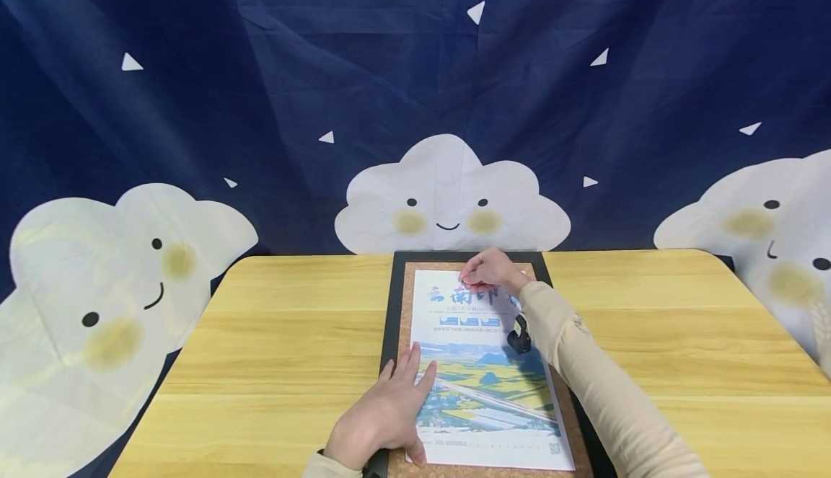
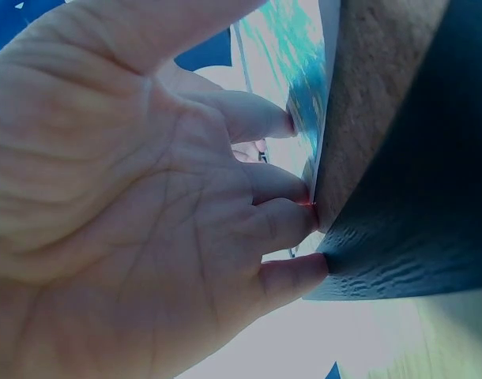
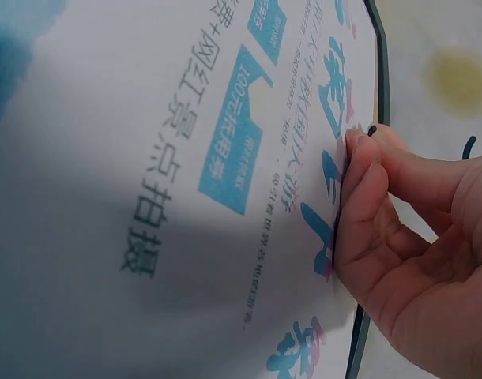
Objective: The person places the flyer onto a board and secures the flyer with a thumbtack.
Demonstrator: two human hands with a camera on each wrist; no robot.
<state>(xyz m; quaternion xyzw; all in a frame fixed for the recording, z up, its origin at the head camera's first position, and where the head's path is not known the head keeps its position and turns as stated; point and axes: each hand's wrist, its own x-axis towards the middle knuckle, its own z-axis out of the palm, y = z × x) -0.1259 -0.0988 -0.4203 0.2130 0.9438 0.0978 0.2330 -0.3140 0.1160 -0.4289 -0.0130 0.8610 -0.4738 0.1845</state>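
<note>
A poster [image 1: 487, 391] with blue lettering and a printed landscape lies on a cork board [image 1: 407, 305] with a black frame [image 1: 390, 326]. My left hand [image 1: 392, 409] rests with spread fingers over the poster's lower left edge. In the left wrist view, its fingertips [image 2: 296, 264] touch the poster edge, the cork and the frame. Near the poster's top, my right hand [image 1: 491, 270] bends over the large lettering. Its thumb and index finger pinch a small dark thing [image 3: 372, 130], mostly hidden; its kind cannot be made out.
The board lies on a light wooden table [image 1: 292, 348], its top end by the table's far edge. Behind hangs a dark blue curtain [image 1: 402, 67] printed with smiling clouds. A black wrist camera [image 1: 519, 335] on my right forearm hangs over the poster.
</note>
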